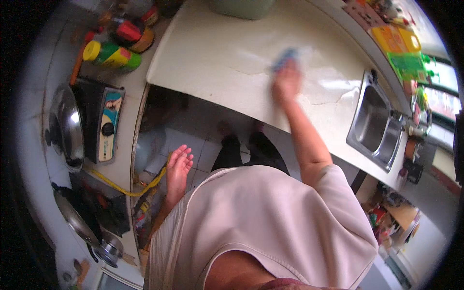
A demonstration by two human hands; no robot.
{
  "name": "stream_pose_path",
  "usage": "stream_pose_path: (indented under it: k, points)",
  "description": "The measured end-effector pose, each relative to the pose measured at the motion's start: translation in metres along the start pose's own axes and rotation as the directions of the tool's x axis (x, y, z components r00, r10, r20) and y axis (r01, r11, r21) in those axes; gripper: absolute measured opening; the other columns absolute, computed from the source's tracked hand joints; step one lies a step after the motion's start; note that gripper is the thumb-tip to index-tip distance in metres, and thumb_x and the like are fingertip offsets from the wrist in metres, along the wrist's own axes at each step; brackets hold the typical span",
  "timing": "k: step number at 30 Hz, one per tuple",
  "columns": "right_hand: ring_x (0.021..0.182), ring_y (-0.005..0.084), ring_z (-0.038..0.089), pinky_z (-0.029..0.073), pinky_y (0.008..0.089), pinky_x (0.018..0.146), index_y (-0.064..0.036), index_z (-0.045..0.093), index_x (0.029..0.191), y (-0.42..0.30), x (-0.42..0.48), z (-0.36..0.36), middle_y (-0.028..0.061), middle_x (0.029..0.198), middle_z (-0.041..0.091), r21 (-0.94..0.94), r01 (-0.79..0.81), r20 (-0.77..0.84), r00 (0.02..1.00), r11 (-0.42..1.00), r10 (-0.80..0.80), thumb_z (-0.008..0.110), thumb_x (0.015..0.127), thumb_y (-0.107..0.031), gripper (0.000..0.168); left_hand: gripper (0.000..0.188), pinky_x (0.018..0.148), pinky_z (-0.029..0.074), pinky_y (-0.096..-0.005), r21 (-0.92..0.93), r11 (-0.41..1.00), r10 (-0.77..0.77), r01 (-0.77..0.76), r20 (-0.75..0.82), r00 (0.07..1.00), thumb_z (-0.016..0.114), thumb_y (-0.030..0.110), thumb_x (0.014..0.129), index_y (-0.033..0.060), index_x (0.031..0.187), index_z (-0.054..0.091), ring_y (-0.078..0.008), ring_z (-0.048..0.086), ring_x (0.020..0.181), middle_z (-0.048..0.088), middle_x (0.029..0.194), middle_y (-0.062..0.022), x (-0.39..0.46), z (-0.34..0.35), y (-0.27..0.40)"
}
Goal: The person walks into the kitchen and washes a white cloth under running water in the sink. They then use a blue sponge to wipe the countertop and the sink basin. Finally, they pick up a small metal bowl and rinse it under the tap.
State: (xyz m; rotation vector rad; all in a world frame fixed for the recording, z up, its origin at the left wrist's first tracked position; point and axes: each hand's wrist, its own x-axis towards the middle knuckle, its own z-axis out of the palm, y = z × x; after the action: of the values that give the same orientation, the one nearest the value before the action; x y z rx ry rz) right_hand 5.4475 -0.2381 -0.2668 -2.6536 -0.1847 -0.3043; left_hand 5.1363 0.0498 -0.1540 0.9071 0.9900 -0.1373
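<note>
My right hand (287, 83) reaches out over the white countertop (203, 61) and presses a blue cloth (287, 58) against it. Motion blurs both hand and cloth. Wet, shiny streaks lie on the surface around them, and a crack line runs through the counter nearby. My left hand (178, 165) hangs at my side, palm up with loosely bent fingers and nothing in it. Close beside it droops a yellow hose (145, 190), apart from the fingers as far as I can tell.
A steel double sink (373, 119) is set into the counter at right, with detergent bottles (406, 67) behind it. A green basin (246, 8) stands at the far edge. Left are a gas stove (108, 127), a lidded pan (67, 127), a wok (78, 214) and a green-yellow canister (110, 55).
</note>
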Motion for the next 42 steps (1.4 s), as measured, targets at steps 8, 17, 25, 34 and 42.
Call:
stream_pose_path:
  k: [8,17,25,34,42]
  points:
    - [0.135,0.0284,0.031,0.021,0.0473,0.111,-0.01,0.047,0.133,-0.082,-0.061,-0.04,0.0103,0.144,0.038,0.214,0.474,0.263,0.814,0.854,-0.518,0.044,0.092,-0.025,0.044,0.03,0.079,0.045,-0.024,0.181,0.983,-0.03,0.006,0.129,0.991,0.055,0.014,0.092,0.0057,0.121,0.053,-0.0111,0.056,0.091,0.059,0.112,-0.0053,0.011,0.071,0.017]
    - [0.136,0.0324,0.028,0.017,0.0465,0.112,-0.003,0.036,0.139,0.22,-0.044,-0.163,0.0158,0.146,0.033,-0.449,-0.335,-0.125,0.941,0.828,0.313,0.032,0.097,-0.029,0.05,0.029,0.079,0.046,-0.024,0.324,0.945,-0.121,0.037,0.242,0.963,0.053,0.013,0.094,0.0061,0.122,0.052,-0.0111,0.057,0.092,0.059,0.111,-0.0055,0.018,0.133,0.001]
    - [0.136,0.0316,0.028,0.02,0.051,0.11,-0.011,0.036,0.141,0.154,-0.139,-0.182,0.0138,0.147,0.031,-0.334,-0.121,0.076,0.985,0.935,0.155,0.049,0.091,-0.03,0.055,0.03,0.079,0.046,-0.0246,0.37,0.927,-0.148,0.056,0.224,0.963,0.052,0.012,0.094,0.0051,0.123,0.051,-0.0119,0.057,0.092,0.058,0.113,-0.0064,0.017,0.18,-0.014]
    - [0.141,0.0259,0.018,0.011,0.0476,0.114,-0.011,0.031,0.144,0.325,0.076,-0.153,0.0095,0.152,0.024,-0.455,-0.18,-0.03,0.982,0.872,0.187,0.032,0.095,-0.042,0.058,0.028,0.077,0.047,-0.0245,0.427,0.899,-0.177,0.096,0.155,0.972,0.052,0.012,0.094,0.0056,0.122,0.052,-0.012,0.057,0.091,0.059,0.112,-0.0064,0.005,0.23,-0.037]
    - [0.133,0.0324,0.033,0.026,0.0449,0.11,-0.008,0.035,0.14,0.373,0.136,-0.157,0.0173,0.144,0.035,-0.058,-0.448,-0.224,0.877,0.892,0.425,0.042,0.092,-0.025,0.051,0.029,0.077,0.048,-0.0238,0.403,0.899,-0.22,0.17,0.079,0.972,0.053,0.013,0.094,0.0075,0.123,0.051,-0.0109,0.058,0.092,0.059,0.111,-0.005,0.001,0.26,-0.065]
